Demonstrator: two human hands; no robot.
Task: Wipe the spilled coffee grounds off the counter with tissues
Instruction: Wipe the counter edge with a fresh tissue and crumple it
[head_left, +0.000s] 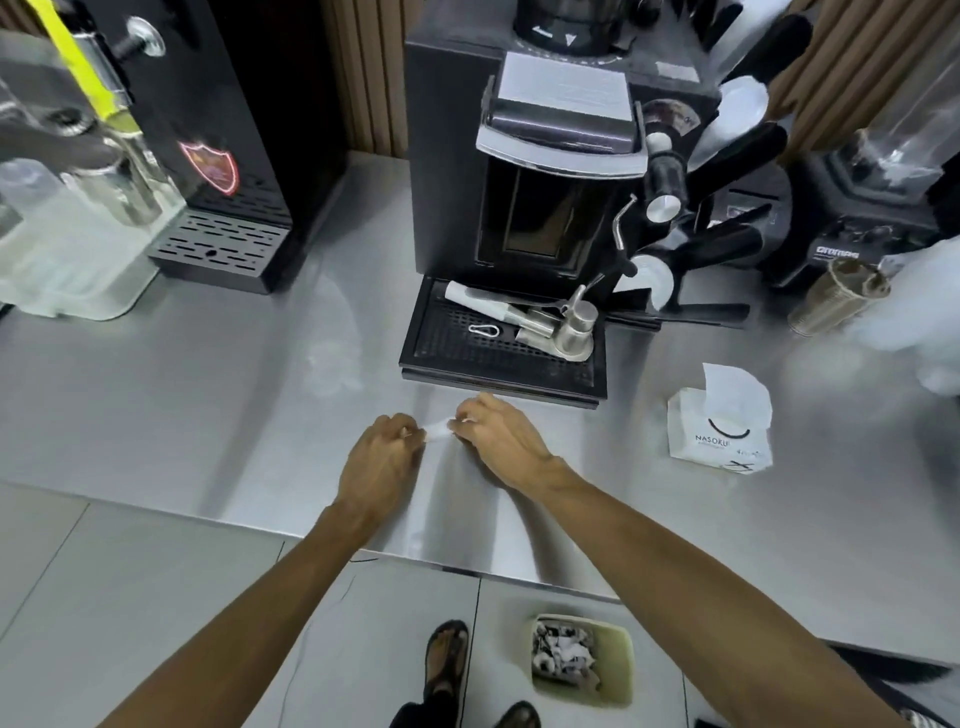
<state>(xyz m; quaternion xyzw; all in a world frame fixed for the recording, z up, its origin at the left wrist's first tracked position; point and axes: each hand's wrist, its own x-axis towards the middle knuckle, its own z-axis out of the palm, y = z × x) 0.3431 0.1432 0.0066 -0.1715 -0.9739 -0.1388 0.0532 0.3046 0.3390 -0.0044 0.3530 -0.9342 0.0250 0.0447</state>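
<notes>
The left hand (382, 457) and right hand (501, 439) each pinch one end of a small tissue (439, 431) above the steel counter (208, 405), just before the coffee machine's drip tray (498, 364). The tissue's long axis runs left to right.

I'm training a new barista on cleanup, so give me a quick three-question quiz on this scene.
1. True or false: only the right hand holds the tissue.
2. The tissue pack lies: A) left of both hands, B) right of both hands, C) on a shelf.
3. Where does the bin of crumpled tissues stand?
Key: 1 false, the left hand pinches it too; 2 B; 3 on the floor, below the counter edge.
</notes>
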